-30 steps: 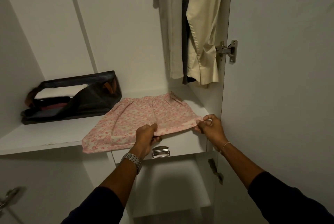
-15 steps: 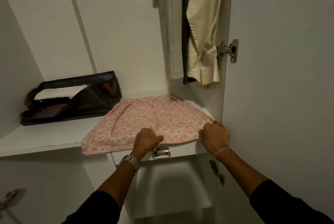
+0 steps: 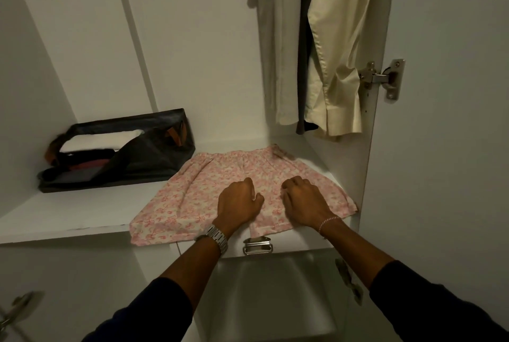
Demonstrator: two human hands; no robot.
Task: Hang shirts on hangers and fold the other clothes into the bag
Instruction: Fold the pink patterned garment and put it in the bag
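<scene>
Since the earlier frames, both hands have moved from the near hem toward the middle of the shorts (image 3: 220, 179). The left hand (image 3: 238, 201) and the right hand (image 3: 304, 201) now lie close together on the cloth, knuckles up, fingers curled under. I cannot tell whether they pinch a little cloth or only press it, because the fingertips are hidden below the palms.

The shorts lie flat on the shelf (image 3: 82, 212), waistband at the back, near hem hanging a little over the front edge. I think they are spread so to smooth them before a fold. The bag (image 3: 154, 159) lies open just beside them on the left, touching or almost touching them, probably to keep the way short; folded clothes are already inside. The shirts (image 3: 330, 52) hang above on the right. Their tops and hangers are cut off by the frame.
</scene>
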